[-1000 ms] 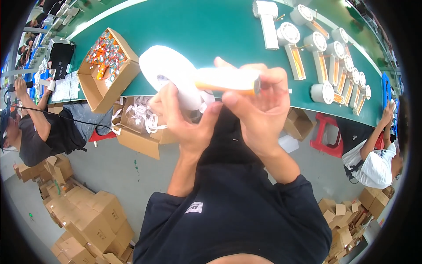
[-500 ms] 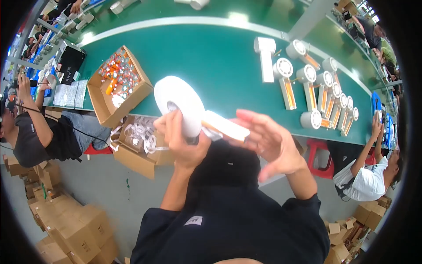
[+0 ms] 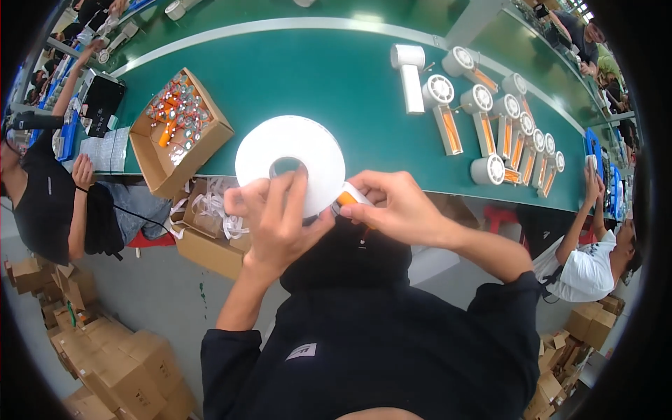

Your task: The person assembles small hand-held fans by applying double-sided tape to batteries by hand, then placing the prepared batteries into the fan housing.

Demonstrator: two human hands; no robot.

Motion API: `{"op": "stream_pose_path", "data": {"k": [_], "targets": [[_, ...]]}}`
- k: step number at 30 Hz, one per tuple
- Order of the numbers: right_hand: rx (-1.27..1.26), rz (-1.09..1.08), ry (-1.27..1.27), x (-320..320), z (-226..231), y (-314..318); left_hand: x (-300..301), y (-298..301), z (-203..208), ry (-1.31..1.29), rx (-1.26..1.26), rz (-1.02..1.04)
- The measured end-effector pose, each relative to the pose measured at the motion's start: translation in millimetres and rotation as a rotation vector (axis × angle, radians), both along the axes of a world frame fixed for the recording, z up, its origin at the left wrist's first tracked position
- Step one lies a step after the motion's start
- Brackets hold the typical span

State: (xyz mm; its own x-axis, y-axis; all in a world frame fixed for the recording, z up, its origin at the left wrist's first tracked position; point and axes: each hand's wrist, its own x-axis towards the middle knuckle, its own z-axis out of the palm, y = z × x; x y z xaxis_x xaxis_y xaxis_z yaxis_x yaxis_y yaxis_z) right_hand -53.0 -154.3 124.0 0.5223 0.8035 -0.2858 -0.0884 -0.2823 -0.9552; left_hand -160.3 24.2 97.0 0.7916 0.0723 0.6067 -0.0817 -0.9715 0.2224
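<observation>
A big white roll of tape (image 3: 255,150) faces up in front of me, above my lap at the table's near edge. My left hand (image 3: 276,217) grips it, with fingers reaching into its centre hole and the thumb near the lower rim. Against the roll's right side is a white fan handle with an orange cell in it (image 3: 348,198), pinched between the thumb and fingers of my right hand (image 3: 395,206). Roll and fingers hide most of the handle, so whether a fan head is attached cannot be seen.
Several white handheld fans (image 3: 478,99) with orange cells in their handles lie at the right of the green table (image 3: 308,77). At left stands a cardboard box (image 3: 218,126) of wired orange cells (image 3: 168,133); below it, another box (image 3: 203,250) holds white strips. People sit on both sides.
The roll has turned flatter toward me. My right hand, spread beside the handle before, has closed on it, and the handle has come down beside the roll.
</observation>
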Motion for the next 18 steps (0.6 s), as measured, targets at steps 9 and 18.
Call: {"op": "stream_pose_path", "data": {"k": [9, 18], "targets": [[0.326, -0.187, 0.405, -37.5, -18.0, -15.4, -17.3, 16.5, 9.4, -0.005, 0.200, -0.185], [0.974, -0.568, 0.418, -11.2, 22.6, -69.6, -37.4, 51.1, -0.4, 0.053, 0.155, -0.193]]}}
